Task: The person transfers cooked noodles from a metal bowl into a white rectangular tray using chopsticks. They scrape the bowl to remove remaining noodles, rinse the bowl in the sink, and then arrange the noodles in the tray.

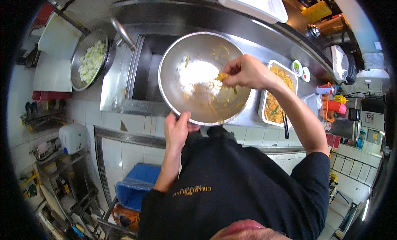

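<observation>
A large stainless steel mixing bowl is tipped over the counter beside the sink basin. My left hand grips its near rim, thumb on the outside edge and fingers partly hidden below. Inside the bowl, my right hand pinches a small clump of yellow noodles between thumb and fingertips. Loose noodle strands and a few green bits cling to the bowl's wall. To the right, partly behind my forearm, a white rectangular tray holds noodles with green pieces; a black utensil handle sticks out.
A steel sink with a tap lies left of the bowl. Further left is a colander of chopped pale vegetables. Two small white bowls stand beyond the tray. A blue bin stands below, and a white container sits above.
</observation>
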Tool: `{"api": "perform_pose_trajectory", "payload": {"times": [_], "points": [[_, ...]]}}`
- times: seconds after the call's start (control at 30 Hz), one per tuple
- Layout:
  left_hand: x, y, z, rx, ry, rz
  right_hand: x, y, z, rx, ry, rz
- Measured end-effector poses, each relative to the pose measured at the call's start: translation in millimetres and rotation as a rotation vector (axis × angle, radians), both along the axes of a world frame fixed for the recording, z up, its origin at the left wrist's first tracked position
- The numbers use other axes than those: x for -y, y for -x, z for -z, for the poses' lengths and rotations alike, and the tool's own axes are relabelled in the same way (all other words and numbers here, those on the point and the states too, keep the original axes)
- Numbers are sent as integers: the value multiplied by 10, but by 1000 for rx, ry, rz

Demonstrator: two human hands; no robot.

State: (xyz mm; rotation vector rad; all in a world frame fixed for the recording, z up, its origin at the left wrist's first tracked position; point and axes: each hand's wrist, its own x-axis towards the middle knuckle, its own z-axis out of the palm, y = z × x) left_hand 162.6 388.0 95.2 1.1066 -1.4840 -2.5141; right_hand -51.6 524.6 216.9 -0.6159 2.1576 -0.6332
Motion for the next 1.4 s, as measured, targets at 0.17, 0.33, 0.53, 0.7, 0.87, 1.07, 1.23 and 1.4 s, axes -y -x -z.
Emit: {"api": "perform_pose_trajectory", "payload": {"times": [0.17,0.33,0.53,0.7,0.87,1.07,1.23,1.4], "points": [[57,-228,-632,-19,-8,69,-102,-315,-1015,154,256,-177],[107,-494,-1195,49,3,55,-93,-405,-1440,582,626,-441],[166,-663,-1251,110,-86,159,-220,-450,-1356,630,700,-311],[47,-733,-1241,227,-72,78,-185,-344,-1117,669,692,-321],[-57,-684,-1267,161,-84,52,-476,-397,-985,292,579,-247],[-272,-803,-1188,215,-12,-63,-576,-613,-631,-263,286,-433],[-376,-851,-1147,244,-3,-32,-771,-816,-618,-468,201,-524],[-460,-939,-1138,245,9,-27,-784,-954,-640,-466,205,-521]]}}
